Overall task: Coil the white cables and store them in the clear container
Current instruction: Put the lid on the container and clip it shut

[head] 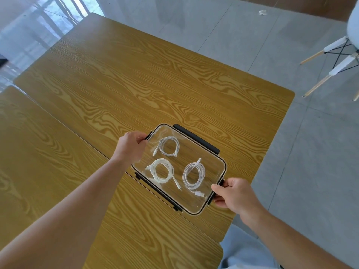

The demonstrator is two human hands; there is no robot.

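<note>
A clear rectangular container (223,167) with black latches sits on the wooden table. Inside it lie three coiled white cables: one (168,146) at the far left, one (162,171) at the near left, one (193,175) at the right with its USB plug toward me. My left hand (131,145) grips the black latch on the container's left end. At the opposite end, my right hand (232,196) has its fingers curled round the right latch. I cannot tell whether a clear lid covers the container.
The wooden table (136,84) stretches far and left, with a second tabletop (38,152) joined at the left. Its right edge is near the container. A white chair (345,55) stands on the grey floor at the far right.
</note>
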